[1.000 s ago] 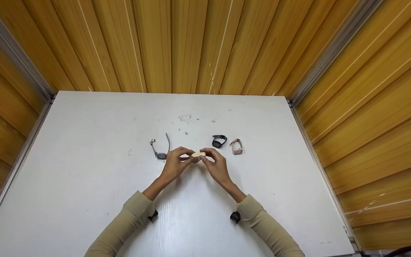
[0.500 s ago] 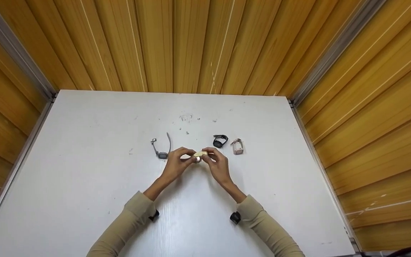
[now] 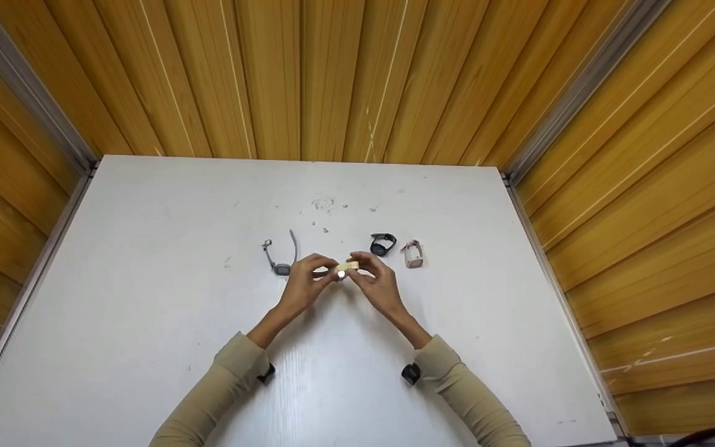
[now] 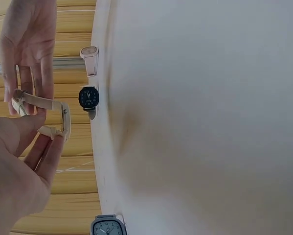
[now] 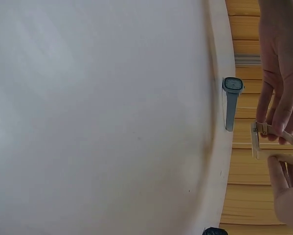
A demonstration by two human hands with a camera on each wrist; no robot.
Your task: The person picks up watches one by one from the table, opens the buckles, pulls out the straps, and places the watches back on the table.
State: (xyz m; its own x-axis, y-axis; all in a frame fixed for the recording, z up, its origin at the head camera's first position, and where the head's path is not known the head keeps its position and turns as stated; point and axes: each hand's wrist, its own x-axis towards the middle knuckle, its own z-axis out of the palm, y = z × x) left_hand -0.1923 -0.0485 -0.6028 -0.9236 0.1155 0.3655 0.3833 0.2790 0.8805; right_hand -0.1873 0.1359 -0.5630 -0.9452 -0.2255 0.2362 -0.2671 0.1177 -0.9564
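Observation:
A cream wristwatch point(image 3: 349, 266) is held between my two hands above the white table. Its strap bends into a loop in the left wrist view, with the watch case point(image 4: 65, 120) edge-on at the right of the loop. My left hand point(image 3: 303, 287) pinches the strap on one side, thumb and fingertips close to the case. From the other side my right hand point(image 3: 380, 290) pinches the strap between thumb and fingers. The strap ends point(image 4: 20, 104) meet at the side away from the case, partly covered by fingertips. A bright glint shows beneath the watch in the head view.
A grey watch point(image 3: 282, 269) lies with its strap spread, left of my left hand. Beyond my right hand are a black watch point(image 3: 382, 244) and a pink watch point(image 3: 414, 254), their straps looped. Wood-patterned walls point(image 3: 326, 81) enclose the white table point(image 3: 146, 279).
The cream watch has tilted slightly between my fingers, and a bright glint has appeared on its near side. Both hands stay almost in place; the other watches lie unmoved.

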